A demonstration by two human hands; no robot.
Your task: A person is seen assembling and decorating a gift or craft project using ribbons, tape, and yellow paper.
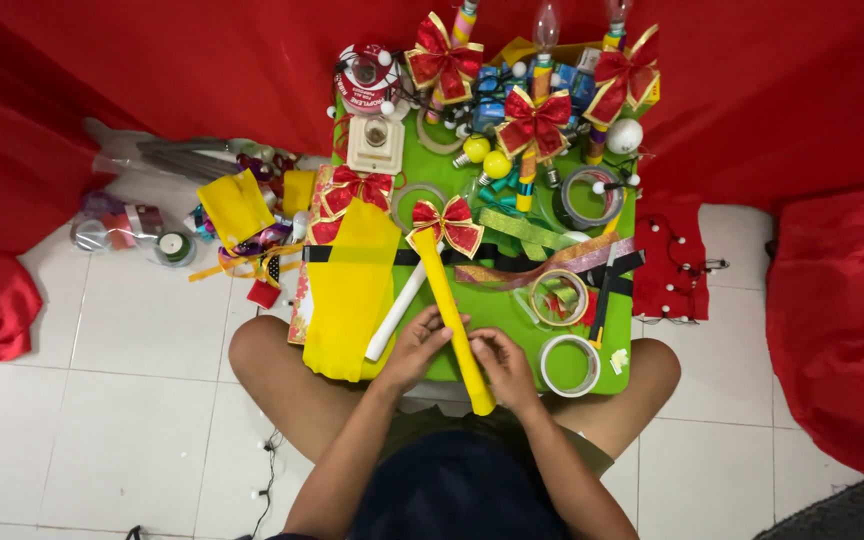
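A long tube wrapped in yellow paper (449, 305) lies slantwise over the near edge of the green table (512, 315), with a red and gold bow (447, 222) at its far end. My left hand (420, 348) grips the tube from the left around its lower half. My right hand (502, 365) pinches the yellow paper near the tube's lower end. A white tube (392, 320) lies just left of the yellow one.
A yellow paper sheet (350, 290) hangs over the table's left side. A tape roll (569, 364) sits at the near right corner. Bowed tubes (532, 125), bulbs, ribbons and a black strip (607, 290) crowd the table's far half. Red cloth (842, 320) lies right and behind.
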